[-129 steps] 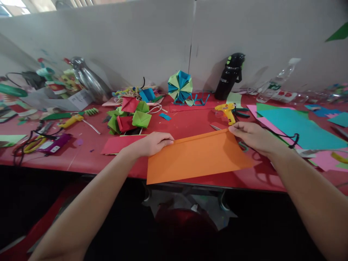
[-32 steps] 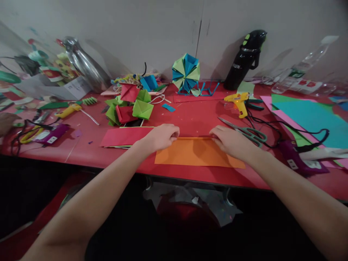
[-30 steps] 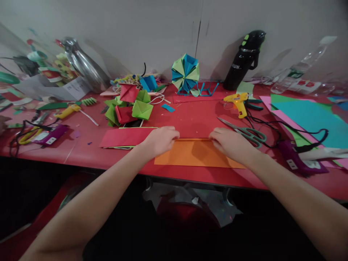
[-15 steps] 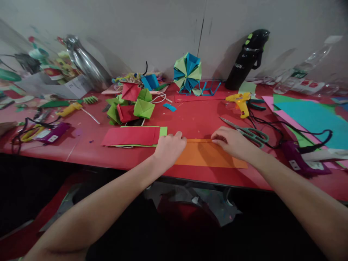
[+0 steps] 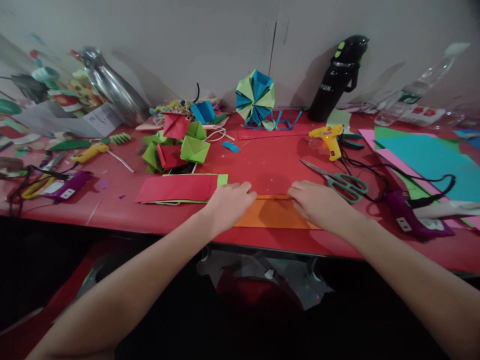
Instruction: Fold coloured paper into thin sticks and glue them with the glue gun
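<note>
A folded orange paper (image 5: 275, 216) lies flat near the front edge of the red table (image 5: 262, 170). My left hand (image 5: 230, 201) rests on its left end with the fingers curled, covering that end. My right hand (image 5: 318, 204) presses on the far folded edge at the right, fingers bent down onto the paper. The two hands are a short gap apart, and only the middle strip of the orange paper shows between them.
A red and green folded sheet (image 5: 176, 188) lies just left of my left hand. Scissors (image 5: 339, 181), a yellow glue gun (image 5: 328, 139) with a black cord, a purple device (image 5: 416, 220) and coloured sheets (image 5: 427, 160) sit to the right. Folded paper pieces (image 5: 176, 147), a paper ball (image 5: 255, 97) and a black bottle (image 5: 337, 77) stand behind.
The wide orange sheet has been folded into a narrow strip. Within the last second my left hand slid right along the strip, so both hands are now closer together.
</note>
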A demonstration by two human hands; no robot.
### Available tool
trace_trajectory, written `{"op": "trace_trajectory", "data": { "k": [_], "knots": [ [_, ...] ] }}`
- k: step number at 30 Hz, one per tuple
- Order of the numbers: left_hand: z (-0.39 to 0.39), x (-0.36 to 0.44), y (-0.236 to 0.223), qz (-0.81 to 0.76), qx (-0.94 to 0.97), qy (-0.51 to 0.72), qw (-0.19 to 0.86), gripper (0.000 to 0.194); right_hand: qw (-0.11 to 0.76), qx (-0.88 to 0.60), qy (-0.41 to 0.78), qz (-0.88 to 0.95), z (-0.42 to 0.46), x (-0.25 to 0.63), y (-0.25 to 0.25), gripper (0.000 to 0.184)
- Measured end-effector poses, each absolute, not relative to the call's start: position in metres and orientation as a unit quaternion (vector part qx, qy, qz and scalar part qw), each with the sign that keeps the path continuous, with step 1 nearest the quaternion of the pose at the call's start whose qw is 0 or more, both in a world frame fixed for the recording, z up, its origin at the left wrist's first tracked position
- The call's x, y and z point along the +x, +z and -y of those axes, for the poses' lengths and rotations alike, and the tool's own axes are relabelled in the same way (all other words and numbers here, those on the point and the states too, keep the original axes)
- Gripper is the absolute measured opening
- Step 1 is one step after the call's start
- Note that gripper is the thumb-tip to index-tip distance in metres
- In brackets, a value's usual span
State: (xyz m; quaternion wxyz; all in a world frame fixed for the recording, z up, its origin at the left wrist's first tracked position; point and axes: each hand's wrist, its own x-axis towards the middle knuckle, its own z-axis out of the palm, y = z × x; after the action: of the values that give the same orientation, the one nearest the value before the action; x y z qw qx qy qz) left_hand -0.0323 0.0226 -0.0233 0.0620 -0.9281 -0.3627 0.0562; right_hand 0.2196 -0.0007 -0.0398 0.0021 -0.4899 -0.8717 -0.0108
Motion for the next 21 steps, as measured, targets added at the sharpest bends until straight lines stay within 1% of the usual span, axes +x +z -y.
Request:
{"op": "trace_trajectory", "data": {
  "k": [3, 6, 8, 10, 12, 14, 16, 18, 21],
  "knots": [
    [-0.007, -0.026, -0.02, 0.394, -0.914, 0.082, 0.054, 0.02, 0.049, -0.5, 0.067, 0.862, 0.0, 0.226, -0.044, 0.019],
    [-0.006, -0.023, -0.019, 0.424, -0.9, 0.086, 0.046, 0.026, 0.119, -0.527, 0.131, 0.831, -0.006, 0.234, -0.051, 0.012],
    [-0.011, -0.024, -0.022, 0.435, -0.897, 0.07, 0.032, 0.026, 0.136, -0.531, 0.158, 0.822, -0.011, 0.237, -0.053, 0.008],
    [-0.021, -0.029, -0.025, 0.444, -0.896, 0.032, -0.008, 0.02, 0.129, -0.529, 0.186, 0.818, -0.016, 0.239, -0.053, 0.007],
    [-0.031, -0.034, -0.03, 0.455, -0.887, -0.013, -0.076, 0.013, 0.108, -0.533, 0.202, 0.815, -0.02, 0.239, -0.052, 0.006],
    [-0.04, -0.038, -0.033, 0.466, -0.872, -0.039, -0.142, 0.005, 0.086, -0.529, 0.184, 0.824, -0.02, 0.237, -0.049, 0.005],
    [-0.045, -0.039, -0.034, 0.464, -0.868, -0.04, -0.169, 0.002, 0.062, -0.521, 0.142, 0.839, -0.016, 0.233, -0.044, 0.006],
    [-0.044, -0.039, -0.033, 0.439, -0.887, -0.025, -0.143, 0.001, 0.023, -0.523, 0.091, 0.847, -0.008, 0.227, -0.04, 0.008],
    [-0.033, -0.037, -0.028, 0.386, -0.921, 0.01, -0.049, 0.012, -0.036, -0.53, 0.031, 0.847, 0.007, 0.219, -0.035, 0.012]
  ]
}}
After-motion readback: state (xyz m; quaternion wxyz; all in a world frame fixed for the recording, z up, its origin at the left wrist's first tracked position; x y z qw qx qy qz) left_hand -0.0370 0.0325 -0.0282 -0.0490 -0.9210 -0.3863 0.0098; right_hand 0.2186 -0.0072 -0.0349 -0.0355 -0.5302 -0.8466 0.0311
